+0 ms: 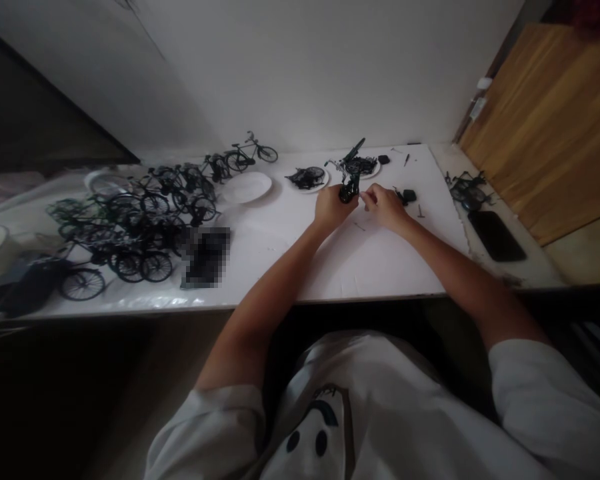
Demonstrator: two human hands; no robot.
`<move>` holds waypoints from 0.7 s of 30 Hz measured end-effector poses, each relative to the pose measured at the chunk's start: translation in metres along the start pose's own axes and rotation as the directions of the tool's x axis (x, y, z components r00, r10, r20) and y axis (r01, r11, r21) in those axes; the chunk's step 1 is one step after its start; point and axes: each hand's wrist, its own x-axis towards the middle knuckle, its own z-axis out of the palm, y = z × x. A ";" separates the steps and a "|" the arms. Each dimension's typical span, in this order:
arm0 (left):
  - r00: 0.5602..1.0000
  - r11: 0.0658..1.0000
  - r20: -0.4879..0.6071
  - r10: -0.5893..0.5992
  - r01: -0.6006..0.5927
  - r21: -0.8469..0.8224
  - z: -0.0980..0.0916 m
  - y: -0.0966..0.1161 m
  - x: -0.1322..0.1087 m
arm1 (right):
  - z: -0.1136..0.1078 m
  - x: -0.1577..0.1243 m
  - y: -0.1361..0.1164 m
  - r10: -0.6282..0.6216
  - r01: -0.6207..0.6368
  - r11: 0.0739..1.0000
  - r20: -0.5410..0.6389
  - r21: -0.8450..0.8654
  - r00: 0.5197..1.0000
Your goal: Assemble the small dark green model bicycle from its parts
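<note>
My left hand is closed around a small black model bicycle, which stands tilted up above the white tabletop. Close against its right side is my right hand, fingers pinched at the lower part of the bicycle; whatever sits between those fingertips is too small to make out. Beyond the hands, one white plate carries dark bicycle parts. A second heap of dark parts lies on another plate, partly hidden behind the held bicycle.
Many model bicycles crowd the left side, with one standing by the wall. A white plate lies near them. To the right are a black phone, dark parts, a small T-shaped tool and a wooden board.
</note>
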 end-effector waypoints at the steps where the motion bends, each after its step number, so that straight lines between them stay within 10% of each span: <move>1: 1.000 1.000 0.005 -0.003 0.003 -0.008 0.000 0.000 0.000 | -0.001 0.000 -0.001 0.000 0.000 1.000 0.011 -0.002 1.000; 21: 0.997 0.984 0.011 -0.081 0.082 -0.156 0.000 0.002 0.002 | -0.007 0.002 -0.001 -0.071 0.075 0.996 -0.076 0.054 0.995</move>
